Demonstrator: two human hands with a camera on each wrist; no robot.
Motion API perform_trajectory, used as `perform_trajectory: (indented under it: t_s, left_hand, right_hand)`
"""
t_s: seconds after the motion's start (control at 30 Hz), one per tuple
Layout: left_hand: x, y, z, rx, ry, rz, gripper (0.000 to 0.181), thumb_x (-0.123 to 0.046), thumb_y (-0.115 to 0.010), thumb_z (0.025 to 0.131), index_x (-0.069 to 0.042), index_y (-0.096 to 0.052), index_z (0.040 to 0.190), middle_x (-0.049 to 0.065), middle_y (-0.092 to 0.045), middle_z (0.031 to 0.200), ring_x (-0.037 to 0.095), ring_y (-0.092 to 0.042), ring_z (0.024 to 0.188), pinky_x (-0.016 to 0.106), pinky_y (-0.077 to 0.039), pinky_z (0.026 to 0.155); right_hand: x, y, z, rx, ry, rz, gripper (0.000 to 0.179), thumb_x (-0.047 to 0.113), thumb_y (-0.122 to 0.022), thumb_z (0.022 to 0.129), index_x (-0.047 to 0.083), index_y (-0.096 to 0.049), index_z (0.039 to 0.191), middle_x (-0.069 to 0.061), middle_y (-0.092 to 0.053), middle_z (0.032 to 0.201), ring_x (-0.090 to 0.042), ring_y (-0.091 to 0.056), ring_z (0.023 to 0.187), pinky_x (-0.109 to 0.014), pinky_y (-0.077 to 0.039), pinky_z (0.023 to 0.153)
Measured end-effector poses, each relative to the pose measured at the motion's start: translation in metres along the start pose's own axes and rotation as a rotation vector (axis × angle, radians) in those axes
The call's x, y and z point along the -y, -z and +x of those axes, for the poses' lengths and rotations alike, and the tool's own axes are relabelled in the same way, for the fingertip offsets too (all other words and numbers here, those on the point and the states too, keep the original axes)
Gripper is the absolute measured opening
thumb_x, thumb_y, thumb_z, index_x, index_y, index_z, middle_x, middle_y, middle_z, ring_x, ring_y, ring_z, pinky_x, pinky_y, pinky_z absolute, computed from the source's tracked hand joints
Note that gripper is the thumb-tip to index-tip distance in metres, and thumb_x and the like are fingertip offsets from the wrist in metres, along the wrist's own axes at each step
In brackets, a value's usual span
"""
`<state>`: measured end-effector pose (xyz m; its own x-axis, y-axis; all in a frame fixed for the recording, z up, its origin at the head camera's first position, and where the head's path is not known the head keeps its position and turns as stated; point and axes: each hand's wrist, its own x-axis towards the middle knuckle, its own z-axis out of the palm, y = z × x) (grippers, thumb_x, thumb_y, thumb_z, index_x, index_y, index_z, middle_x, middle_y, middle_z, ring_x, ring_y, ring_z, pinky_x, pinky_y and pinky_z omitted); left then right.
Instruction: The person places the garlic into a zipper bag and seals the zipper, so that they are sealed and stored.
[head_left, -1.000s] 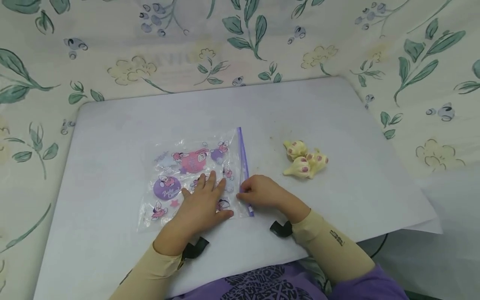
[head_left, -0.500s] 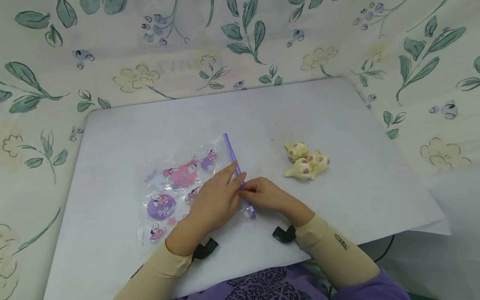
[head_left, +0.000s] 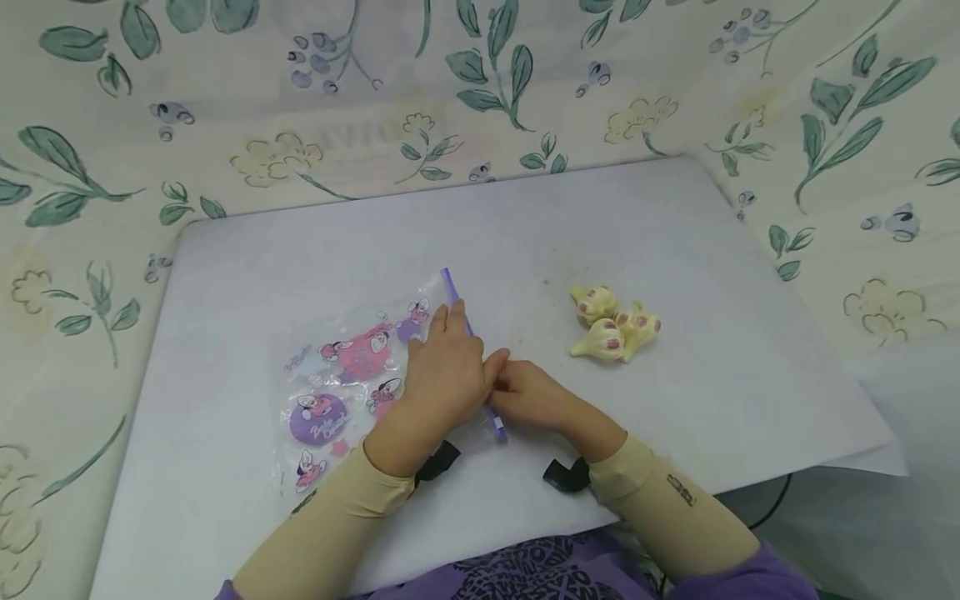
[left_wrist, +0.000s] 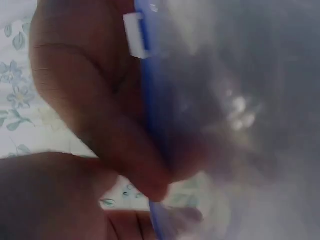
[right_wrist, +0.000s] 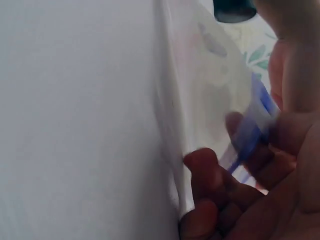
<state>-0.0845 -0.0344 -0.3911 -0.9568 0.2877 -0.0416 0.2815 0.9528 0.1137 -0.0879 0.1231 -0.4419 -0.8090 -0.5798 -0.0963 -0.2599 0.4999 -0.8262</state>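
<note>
A clear zip bag [head_left: 322, 454] with pink and purple cartoon prints lies in front of the person, its purple zip strip [head_left: 448, 283] facing right. My right hand [head_left: 536, 400] pinches the strip's lower part, near the white slider [left_wrist: 135, 35]. Thumb and finger meet across the edge in the left wrist view. My left hand [head_left: 446, 367] lies over the bag's right side, fingers reaching to the strip and thumb spread towards the right hand. In the right wrist view the bag's mouth end [right_wrist: 210, 95] stands raised from the table. The hands hide the strip's middle.
Several yellowish garlic bulbs [head_left: 615, 325] with pinkish marks lie in a cluster to the right of the hands. The white table [head_left: 337, 242] meets a floral curtain [head_left: 360, 92] at the back. A dark cable [head_left: 772, 504] hangs past the front right edge.
My left hand has moved from the bag's middle rightwards to the zip strip, beside the right hand. The strip's upper end has swung left. The right hand keeps its pinch; the bulbs stay put.
</note>
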Motion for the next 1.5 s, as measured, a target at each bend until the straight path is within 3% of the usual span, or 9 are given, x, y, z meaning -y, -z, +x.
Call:
perform_trajectory:
  t_s: [0.13, 0.27, 0.47, 0.6, 0.73, 1.0, 1.17, 1.27, 1.5]
  left_hand:
    - [0.002, 0.001, 0.000, 0.008, 0.138, 0.074, 0.055, -0.047, -0.054, 0.100, 0.003, -0.076, 0.103, 0.027, -0.043, 0.152, 0.044, -0.048, 0.135, 0.060, -0.060, 0.078]
    - [0.008, 0.001, -0.001, 0.003, 0.222, 0.058, 0.047, -0.039, -0.059, 0.097, 0.005, -0.075, 0.099, 0.033, -0.041, 0.152, 0.040, -0.068, 0.093, 0.049, -0.060, 0.056]
    - [0.013, 0.002, -0.003, -0.031, 0.283, 0.003, 0.050, -0.039, -0.061, 0.094, 0.004, -0.065, 0.119, 0.041, -0.049, 0.140, 0.035, -0.065, 0.059, 0.048, -0.053, 0.047]
    - [0.013, 0.001, -0.006, -0.048, 0.288, -0.056, 0.082, -0.040, -0.061, 0.093, 0.001, -0.029, 0.155, 0.029, -0.072, 0.095, 0.029, -0.059, 0.051, 0.042, -0.047, 0.040]
    - [0.012, 0.001, -0.005, -0.024, 0.290, -0.134, 0.097, -0.041, -0.060, 0.090, 0.005, -0.012, 0.159, 0.007, -0.057, 0.055, 0.022, -0.051, 0.044, 0.036, -0.038, 0.036]
    - [0.018, 0.006, -0.003, 0.125, 0.194, -0.191, 0.089, -0.018, -0.063, 0.084, -0.011, -0.021, 0.162, 0.008, -0.057, 0.058, 0.021, -0.050, 0.049, 0.035, -0.039, 0.039]
    - [0.022, 0.004, -0.009, 0.086, 0.083, -0.026, 0.030, -0.010, -0.067, 0.084, -0.009, -0.075, 0.113, 0.012, -0.067, 0.071, 0.024, -0.061, 0.061, 0.043, -0.053, 0.049]
    - [0.027, 0.003, -0.015, 0.022, 0.063, 0.066, 0.007, -0.006, -0.070, 0.083, -0.002, -0.074, 0.079, 0.014, -0.068, 0.075, 0.027, -0.067, 0.066, 0.047, -0.059, 0.057]
    - [0.039, 0.004, -0.023, -0.006, -0.004, 0.106, 0.010, 0.001, -0.065, 0.086, 0.006, -0.074, 0.084, 0.019, -0.071, 0.092, 0.025, -0.067, 0.063, 0.044, -0.062, 0.060]
  right_hand:
    - [0.001, -0.004, 0.003, -0.006, -0.057, 0.002, 0.025, 0.021, -0.060, 0.094, 0.011, -0.064, 0.071, 0.009, -0.051, 0.061, -0.005, -0.046, 0.059, -0.020, -0.038, 0.054]
    - [0.003, -0.006, 0.003, -0.025, -0.115, 0.007, 0.032, 0.025, -0.062, 0.094, 0.012, -0.066, 0.066, 0.009, -0.049, 0.055, -0.006, -0.045, 0.055, -0.021, -0.034, 0.050]
    - [0.005, -0.010, 0.002, -0.083, -0.136, -0.014, 0.032, 0.028, -0.064, 0.095, 0.013, -0.071, 0.068, 0.010, -0.049, 0.053, -0.005, -0.044, 0.052, -0.021, -0.033, 0.047]
    - [0.012, -0.016, -0.003, -0.211, -0.052, -0.110, 0.028, 0.023, -0.065, 0.093, 0.015, -0.070, 0.066, 0.009, -0.054, 0.057, -0.004, -0.045, 0.052, -0.020, -0.034, 0.047]
    - [0.019, -0.026, -0.008, -0.379, 0.084, -0.280, 0.022, 0.019, -0.068, 0.086, 0.015, -0.071, 0.065, 0.005, -0.062, 0.064, -0.007, -0.048, 0.053, -0.020, -0.035, 0.047]
    - [0.022, -0.042, -0.009, -0.455, 0.143, -0.363, 0.016, 0.022, -0.071, 0.083, 0.016, -0.075, 0.070, 0.005, -0.068, 0.070, -0.008, -0.057, 0.055, -0.022, -0.041, 0.046]
    - [0.024, -0.040, -0.006, -0.343, -0.005, -0.292, 0.020, 0.033, -0.070, 0.088, 0.017, -0.082, 0.085, 0.004, -0.075, 0.080, -0.009, -0.066, 0.066, -0.022, -0.048, 0.055]
    - [0.024, -0.037, -0.005, -0.273, -0.097, -0.236, 0.029, 0.041, -0.067, 0.091, 0.018, -0.083, 0.085, 0.006, -0.074, 0.075, -0.007, -0.062, 0.064, -0.022, -0.047, 0.055]
    - [0.021, -0.032, -0.003, -0.192, -0.203, -0.205, 0.043, 0.055, -0.059, 0.094, 0.021, -0.081, 0.079, 0.012, -0.064, 0.060, -0.005, -0.052, 0.057, -0.025, -0.041, 0.052]
